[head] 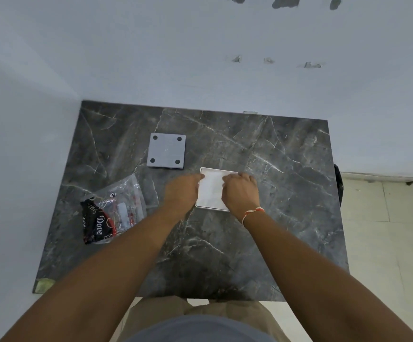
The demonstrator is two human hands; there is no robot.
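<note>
A white rectangular plate (211, 188) lies flat on the dark marble table (274, 169), near its middle. My left hand (182, 192) is at the plate's left edge, with fingertips touching its upper left corner. Resting on the right part of the plate, my right hand (241, 191) has curled fingers over the surface; whether they pinch anything is hidden. A red and white thread is tied round my right wrist. A grey square plate (166, 151) with a hole in each corner lies behind and to the left.
A clear plastic bag (116, 208) with a black "Dove" packet and small parts lies at the table's left. White walls close the back and left sides. Pale floor tiles (385, 243) show on the right. A black object (339, 183) sits at the table's right edge.
</note>
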